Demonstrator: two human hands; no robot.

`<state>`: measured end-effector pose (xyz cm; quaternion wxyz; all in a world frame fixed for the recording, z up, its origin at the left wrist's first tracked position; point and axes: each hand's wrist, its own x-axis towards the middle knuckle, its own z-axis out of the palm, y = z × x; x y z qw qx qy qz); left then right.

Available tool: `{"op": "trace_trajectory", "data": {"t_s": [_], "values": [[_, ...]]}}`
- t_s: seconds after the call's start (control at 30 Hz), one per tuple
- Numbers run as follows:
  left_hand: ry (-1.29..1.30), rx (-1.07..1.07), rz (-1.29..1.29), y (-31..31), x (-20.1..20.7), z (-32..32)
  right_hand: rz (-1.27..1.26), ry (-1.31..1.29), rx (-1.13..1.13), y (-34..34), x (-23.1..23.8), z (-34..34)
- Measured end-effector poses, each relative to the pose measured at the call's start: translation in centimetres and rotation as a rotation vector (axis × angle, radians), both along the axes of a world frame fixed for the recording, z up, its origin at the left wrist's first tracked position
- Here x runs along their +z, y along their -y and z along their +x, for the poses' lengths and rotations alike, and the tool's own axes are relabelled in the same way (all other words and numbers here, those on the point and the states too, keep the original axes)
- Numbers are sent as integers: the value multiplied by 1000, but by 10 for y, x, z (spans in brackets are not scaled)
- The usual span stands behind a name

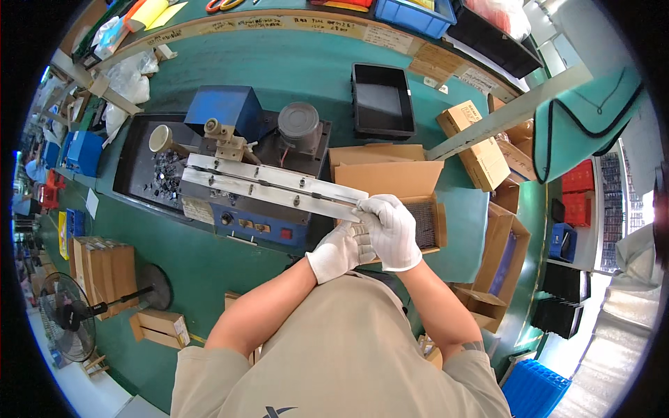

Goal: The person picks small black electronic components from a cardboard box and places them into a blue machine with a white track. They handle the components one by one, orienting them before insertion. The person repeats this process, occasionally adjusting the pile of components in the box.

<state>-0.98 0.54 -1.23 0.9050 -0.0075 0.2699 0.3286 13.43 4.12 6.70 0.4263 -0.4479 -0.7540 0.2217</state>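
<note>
Both my hands wear white gloves at the right end of a long white feeder track point(272, 182) with a dark slot along its middle. My right hand point(391, 233) pinches at the track's tip; whatever lies between its fingertips is hidden. Just below the tip, my left hand point(343, 251) has its fingers stretched out, close against the right hand. The track is mounted on a machine with a blue front panel point(261, 226) carrying knobs and a red switch. Behind my right hand stands an open cardboard box point(431, 245), with rows of small dark parts in it.
Small black parts point(167, 177) lie heaped in a dark tray point(136, 157) at the left, beside a cream cup point(161, 138). A black bin point(382, 97) stands farther back. A slanting pale post point(509, 115) crosses the right side. Cartons point(474, 150) stand by it.
</note>
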Motion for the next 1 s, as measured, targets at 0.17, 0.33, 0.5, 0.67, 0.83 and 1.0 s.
{"op": "trace_trajectory", "data": {"t_s": [0.17,0.33,0.5,0.67,0.83,1.0], "values": [[-375,-350,124,-14,20,-1,-332,-301,-218,16,2,41],[-765,-671,1136,-4,74,39,-338,-409,-461,22,-48,44],[-787,-799,1380,3,45,69,-506,-474,-442,35,-62,76],[-798,-1049,968,-2,22,103,-400,-438,-674,58,-91,118],[-1638,-650,977,-17,-95,70,-632,-602,-966,105,-150,202],[-2014,-817,961,-39,-156,65,-598,-301,-1022,135,-212,269]]}}
